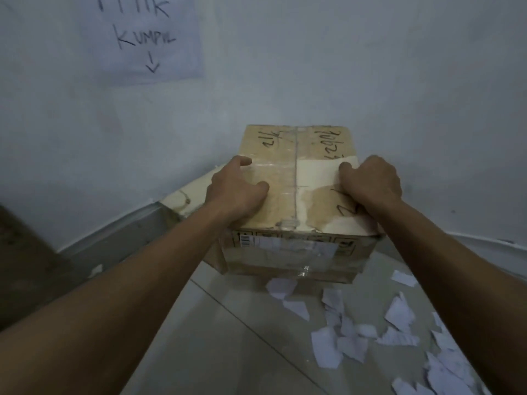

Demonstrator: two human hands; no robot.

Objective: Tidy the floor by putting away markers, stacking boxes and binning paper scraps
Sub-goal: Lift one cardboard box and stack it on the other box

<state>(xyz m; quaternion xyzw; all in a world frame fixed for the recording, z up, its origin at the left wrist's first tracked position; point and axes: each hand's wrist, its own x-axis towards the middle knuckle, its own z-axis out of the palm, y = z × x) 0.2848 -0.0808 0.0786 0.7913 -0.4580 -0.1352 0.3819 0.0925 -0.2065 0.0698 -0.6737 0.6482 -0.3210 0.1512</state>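
A taped brown cardboard box with black handwriting on its top stands against the white wall, on top of a lower box whose pale corner shows at its left. My left hand grips the top box's left edge, thumb on the top face. My right hand grips its right edge with curled fingers. Several torn white paper scraps lie on the tiled floor in front of the box, toward the right. No markers are in view.
A paper sign with handwritten words and a down arrow is stuck on the wall at upper left. A dark brown object stands at the left edge. Grey floor tiles stretch toward me.
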